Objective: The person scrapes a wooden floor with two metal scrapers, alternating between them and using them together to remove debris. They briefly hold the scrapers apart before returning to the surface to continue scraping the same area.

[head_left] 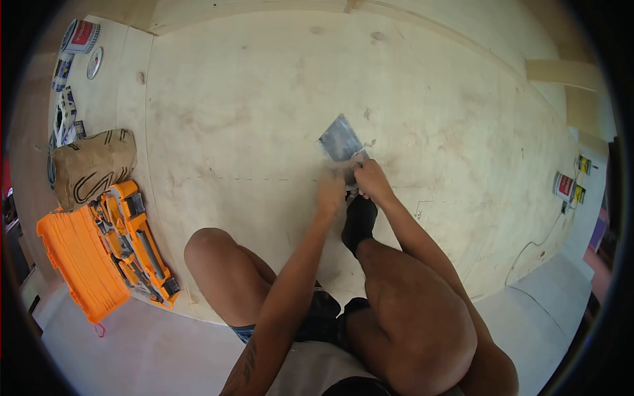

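A wide putty knife (341, 140) with a smudged grey metal blade shows just beyond my hands, its blade pointing away from me over the wooden panel. My right hand (372, 179) is closed at the knife's near end, fingers curled in. My left hand (331, 191) is beside it, close to the same end, and its fingers are smeared by motion. Pale stringy bits (368, 144) hang by the blade's right edge. Between the hands the near part of the knife is mostly hidden. Below them is my foot in a black sock (360, 221).
I sit on a large pale plywood panel (251, 119) with pencil lines. To the left lie an open orange tool case (86, 257), a brown paper bag (96, 165), a tub (80, 36) and a round lid (95, 63). At right are another tub (563, 187) and a thin cord (528, 245).
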